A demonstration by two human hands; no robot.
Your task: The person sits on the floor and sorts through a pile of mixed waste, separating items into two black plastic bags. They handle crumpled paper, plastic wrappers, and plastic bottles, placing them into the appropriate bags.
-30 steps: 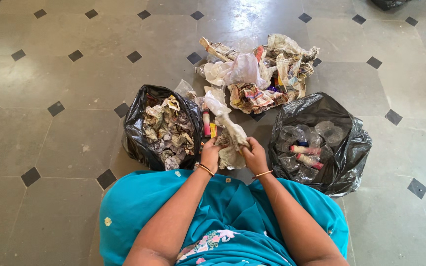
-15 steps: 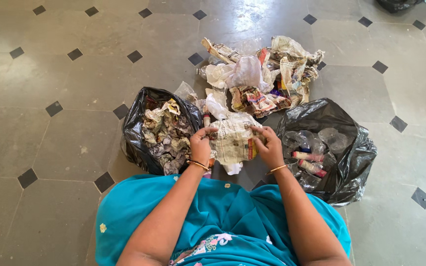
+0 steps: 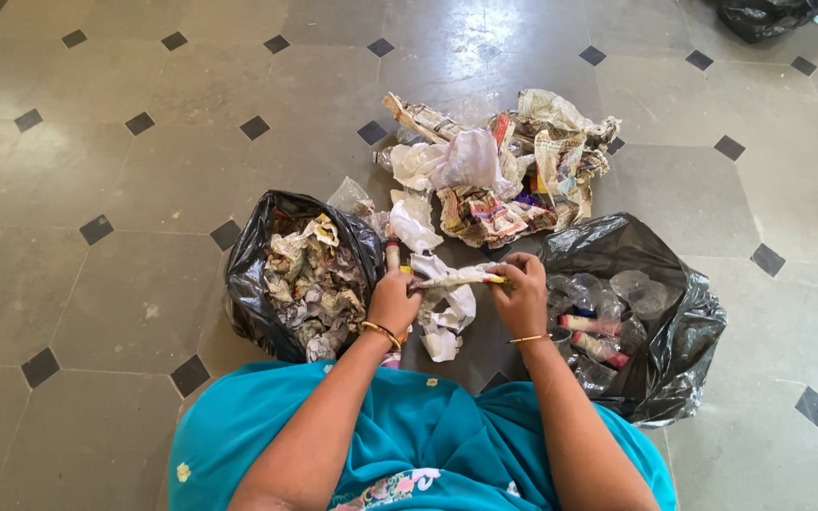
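We held a sheet of newspaper (image 3: 456, 278) between both hands, squeezed into a narrow, nearly level strip. Our left hand (image 3: 394, 301) was closed around its left end and our right hand (image 3: 523, 293) pinched its right end, fingers curled over the top edge. Holding it at both ends kept the paper taut and off the floor, which looked like the reason for the two-handed grasp.

Just below the grip, a crumpled white scrap (image 3: 447, 322) lay loose on the tiled floor (image 3: 144, 170), not touched by either hand as far as we could tell. Right behind our left hand, a small pink tube (image 3: 393, 254) stood near the mouth of the left black bag (image 3: 248, 284).

That bag sat immediately left of the grip, propped open and packed with crumpled newspaper (image 3: 314, 279), close enough that a short swing of the left hand would reach it. To the right of the grip, touching near our right wrist, the right black bag (image 3: 665, 322) gaped open too, with clear plastic bottles (image 3: 608, 289) and a few pink-capped containers (image 3: 589, 326) inside; the sorting by kind seemed plain from the contents.

Beyond the grip, well apart, a mixed heap of paper and plastic wrap (image 3: 494, 166) lay unsorted. Another dark bag (image 3: 769, 14) sat at the far right edge.
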